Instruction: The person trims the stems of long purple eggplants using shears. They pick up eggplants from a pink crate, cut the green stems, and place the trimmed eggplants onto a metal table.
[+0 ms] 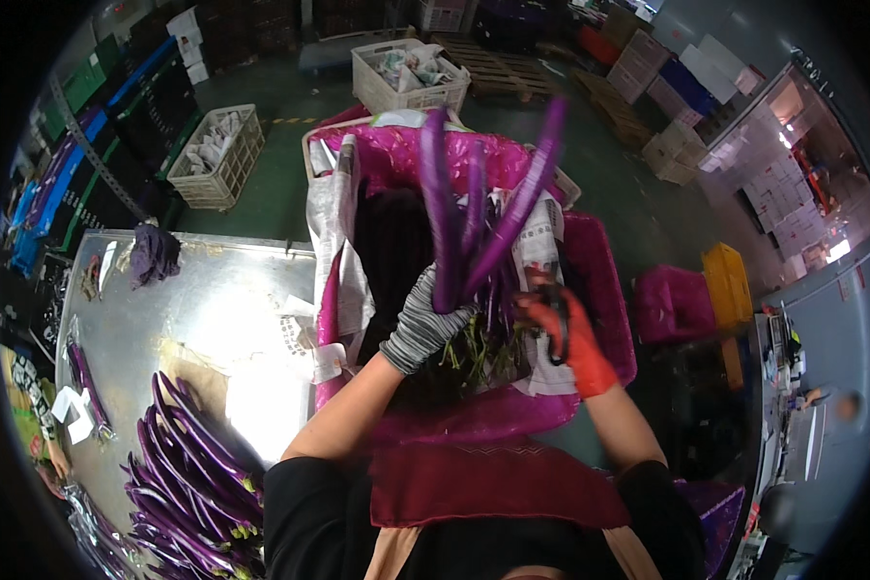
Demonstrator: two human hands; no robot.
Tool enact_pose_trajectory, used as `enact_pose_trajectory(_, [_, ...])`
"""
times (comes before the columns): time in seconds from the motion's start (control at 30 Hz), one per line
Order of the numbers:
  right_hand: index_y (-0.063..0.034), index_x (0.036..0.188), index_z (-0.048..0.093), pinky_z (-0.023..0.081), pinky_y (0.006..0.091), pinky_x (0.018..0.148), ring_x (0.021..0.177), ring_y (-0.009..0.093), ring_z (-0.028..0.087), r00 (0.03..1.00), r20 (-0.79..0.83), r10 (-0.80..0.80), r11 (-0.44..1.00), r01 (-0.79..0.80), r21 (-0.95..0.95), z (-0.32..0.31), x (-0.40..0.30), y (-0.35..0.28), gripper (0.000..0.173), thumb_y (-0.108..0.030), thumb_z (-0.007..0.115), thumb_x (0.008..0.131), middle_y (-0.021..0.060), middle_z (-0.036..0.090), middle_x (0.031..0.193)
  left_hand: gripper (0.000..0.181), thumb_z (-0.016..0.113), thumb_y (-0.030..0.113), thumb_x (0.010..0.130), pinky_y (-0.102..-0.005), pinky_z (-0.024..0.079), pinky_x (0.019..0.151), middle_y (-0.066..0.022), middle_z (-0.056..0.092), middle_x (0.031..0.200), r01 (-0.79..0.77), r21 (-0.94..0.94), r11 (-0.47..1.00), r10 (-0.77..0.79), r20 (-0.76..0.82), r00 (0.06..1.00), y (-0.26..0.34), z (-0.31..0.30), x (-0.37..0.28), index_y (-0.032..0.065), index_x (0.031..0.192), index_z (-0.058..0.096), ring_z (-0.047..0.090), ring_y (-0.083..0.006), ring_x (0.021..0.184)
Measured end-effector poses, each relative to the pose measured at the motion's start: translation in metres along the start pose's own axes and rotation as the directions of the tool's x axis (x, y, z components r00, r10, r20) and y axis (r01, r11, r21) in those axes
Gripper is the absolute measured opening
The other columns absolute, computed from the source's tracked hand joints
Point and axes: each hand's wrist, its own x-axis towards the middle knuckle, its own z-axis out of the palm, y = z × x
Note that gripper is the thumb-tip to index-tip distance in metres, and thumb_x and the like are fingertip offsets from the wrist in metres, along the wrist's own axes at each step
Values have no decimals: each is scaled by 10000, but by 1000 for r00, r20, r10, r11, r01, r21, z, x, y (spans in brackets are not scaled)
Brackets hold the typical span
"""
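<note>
My left hand, in a grey striped knit glove, grips three long purple eggplants near their lower ends. They fan upward, slightly blurred. Below the fist, green stems show inside a crate lined with magenta plastic. More dark eggplants lie deep in that crate, between sheets of newspaper along its sides. At the crate's right side, my right hand wears a red-orange glove. It is closed around a dark hand tool, perhaps shears; motion blur hides its tip.
On the left, a metal table bears a pile of eggplants and a dark cloth. Cream plastic crates stand on the floor beyond. A magenta-lined crate is at right. Another person's arm reaches in at far left.
</note>
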Motion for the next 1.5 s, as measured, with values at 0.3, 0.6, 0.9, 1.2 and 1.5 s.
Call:
enact_pose_trajectory(0.3, [-27,1253,334,460,375,973,1123,297,515,678,676,-288,-5,-707,707,11,45,57,393,-279,444,972,220,486,1210,599,678,90,587,-403,444,723,-96,538,882,-561,611,559,535,251,807,19,10,-4,133,1180,602,542,-283,796])
enact_pose_trajectory(0.6, [-41,1377,320,303,406,1069,1256,278,383,908,418,40,285,-411,866,23,7,16,481,-239,448,957,190,382,1341,744,727,87,626,-394,442,864,-111,592,1014,-335,234,913,324,85,942,20,12,4,69,1321,463,554,-307,919])
enact_pose_trajectory(0.9, [-34,1301,444,466,289,915,1066,167,565,898,425,117,892,-283,353,48,4,39,408,-109,552,916,84,566,1180,594,815,236,643,-424,504,874,-84,585,914,357,-914,192,-271,300,915,16,-31,12,26,1107,508,605,-280,892])
enact_pose_trajectory(1.2, [-27,1247,494,440,276,918,1041,127,555,992,62,-111,994,109,24,75,-2,64,515,25,681,770,47,587,1151,647,774,190,669,-435,461,945,-126,579,1129,328,-873,360,-275,237,932,24,-38,21,15,1213,471,574,-287,1048])
enact_pose_trajectory(1.5, [34,1125,554,489,272,757,831,151,615,965,237,-110,992,91,88,46,1,-10,317,-143,482,873,171,622,1100,466,706,56,699,-353,515,822,-95,618,936,396,-798,455,-582,70,810,9,-42,18,22,1125,519,608,-237,865])
